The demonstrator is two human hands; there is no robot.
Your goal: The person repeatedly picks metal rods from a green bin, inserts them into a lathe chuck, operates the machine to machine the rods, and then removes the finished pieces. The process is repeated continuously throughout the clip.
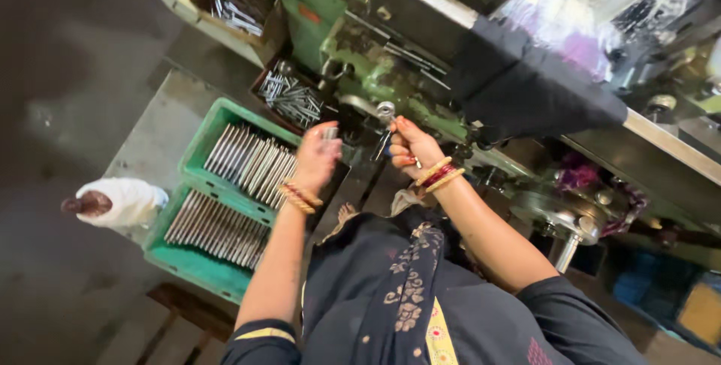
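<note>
A short metal pin [330,133] sits pinched at the fingertips of the left hand [315,158], its bright end poking up above the fingers, which are pressed together around it. Its long axis runs roughly up the picture, towards the green machine [360,72] just ahead. The left hand is raised above the near edge of the green crate [197,263], with bangles at the wrist.

The right hand [413,147] is the nearer one to the machine: it is closed round a dark lever or handle [383,140] that hangs from a shiny round knob [386,111], fingers curled and thumb on top. Whether it grips firmly or merely rests there cannot be told. The two hands are near each other, with a narrow gap between them, and the pin lies to the left of the lever.

The crate holds two rows of long grey metal rods [248,161], lying side by side. A cardboard tray of loose pins [293,101] stands just beyond the crate, touching the machine's base, and another box [236,8] sits further up. Room is tight: the machine body, a dark cloth [526,95] draped over it, and the crate hem the hands in. Another person [113,201] is well apart, at the left
</note>
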